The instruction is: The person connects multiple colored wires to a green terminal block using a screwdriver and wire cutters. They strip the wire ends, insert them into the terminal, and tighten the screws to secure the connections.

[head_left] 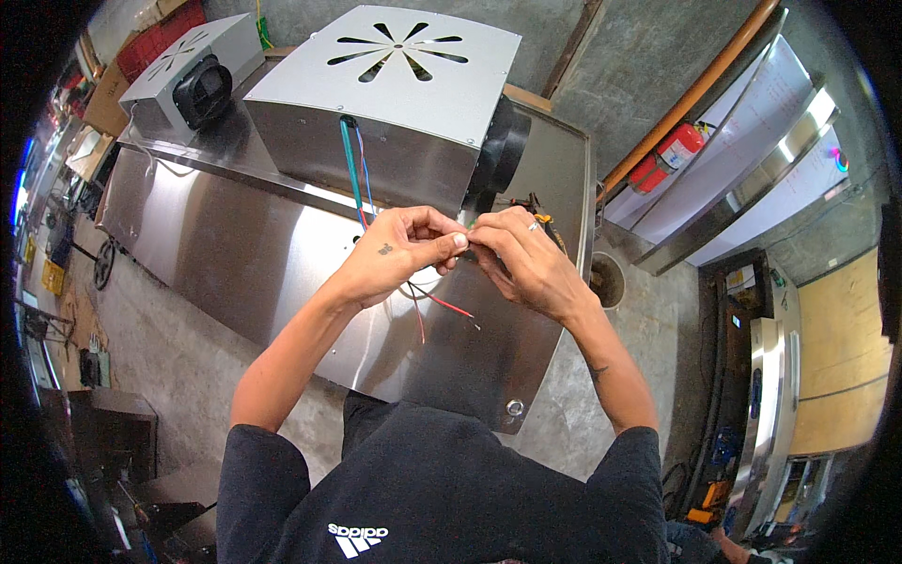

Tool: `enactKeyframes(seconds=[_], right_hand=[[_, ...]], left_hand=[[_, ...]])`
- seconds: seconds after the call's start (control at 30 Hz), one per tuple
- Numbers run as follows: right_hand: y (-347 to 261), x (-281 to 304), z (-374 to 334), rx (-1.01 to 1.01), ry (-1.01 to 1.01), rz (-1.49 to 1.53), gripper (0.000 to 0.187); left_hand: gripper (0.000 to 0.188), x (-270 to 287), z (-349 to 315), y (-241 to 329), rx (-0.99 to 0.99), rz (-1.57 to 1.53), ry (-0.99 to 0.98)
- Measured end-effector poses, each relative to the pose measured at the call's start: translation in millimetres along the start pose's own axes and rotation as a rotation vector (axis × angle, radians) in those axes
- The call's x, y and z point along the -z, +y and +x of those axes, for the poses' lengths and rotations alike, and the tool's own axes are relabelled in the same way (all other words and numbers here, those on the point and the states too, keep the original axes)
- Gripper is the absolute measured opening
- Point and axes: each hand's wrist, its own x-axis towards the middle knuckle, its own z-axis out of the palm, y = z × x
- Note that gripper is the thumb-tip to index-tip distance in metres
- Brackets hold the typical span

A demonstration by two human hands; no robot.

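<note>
My left hand (406,246) and my right hand (528,258) meet over the steel table, thumbs and fingers pinched together. Between the fingertips shows a small green bit of wire (473,226), mostly hidden by the fingers. A green sleeve (351,169) and a thin blue wire (365,169) run down from a hole in the large metal housing (282,127) and pass behind my left hand. Below that hand, loose red wires (444,303) hang out, one with a bared tip. A ring sits on a finger of my right hand.
The stainless steel table (235,254) carries a smaller vented metal box (193,70) at the far left. A black round duct collar (505,146) sticks out of the large housing. Beside it lie tools with yellow handles (548,224). A red fire extinguisher (669,158) is at the right.
</note>
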Motion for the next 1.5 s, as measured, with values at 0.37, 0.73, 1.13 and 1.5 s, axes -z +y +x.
enactKeyframes(seconds=[0.37,0.73,1.13,1.5], right_hand=[[4,16,6,-0.942,-0.367,0.846,0.025],[14,2,-7,0.008,-0.098,-0.106,0.033],[12,29,12,-0.028,-0.360,0.031,0.024],[17,14,9,-1.135,-0.164,0.876,0.043]], left_hand=[[0.021,-14,-2,-11,-0.503,0.625,0.099],[0.023,-1,5,4,-0.002,0.051,0.017],[0.024,-1,8,0,0.002,0.182,-0.031],[0.020,-13,0,-8,-0.201,0.191,0.085]])
